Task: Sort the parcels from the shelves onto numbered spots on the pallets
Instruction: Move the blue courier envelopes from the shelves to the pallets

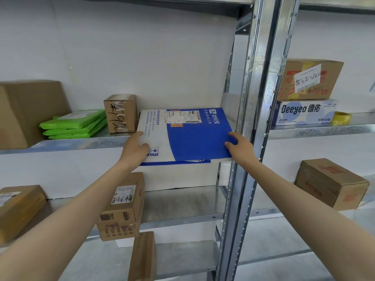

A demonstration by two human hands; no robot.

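Left hand (135, 149) and right hand (241, 148) grip the flat parcel (194, 138) by its near corners at the shelf (81, 141) edge; it looks light, bendy, maybe breakable.

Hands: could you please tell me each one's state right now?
Left hand: grips the blue and white parcel at its left edge.
Right hand: grips its right edge.

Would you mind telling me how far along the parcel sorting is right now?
Done: cannot tell, since no pallets are in view. In hand: the left hand and right hand grip the blue-and-white parcel, its front edge overhanging the shelf. Left: the green mailers, the small brown box, the Deeyeo box and other cartons sit on the shelves.
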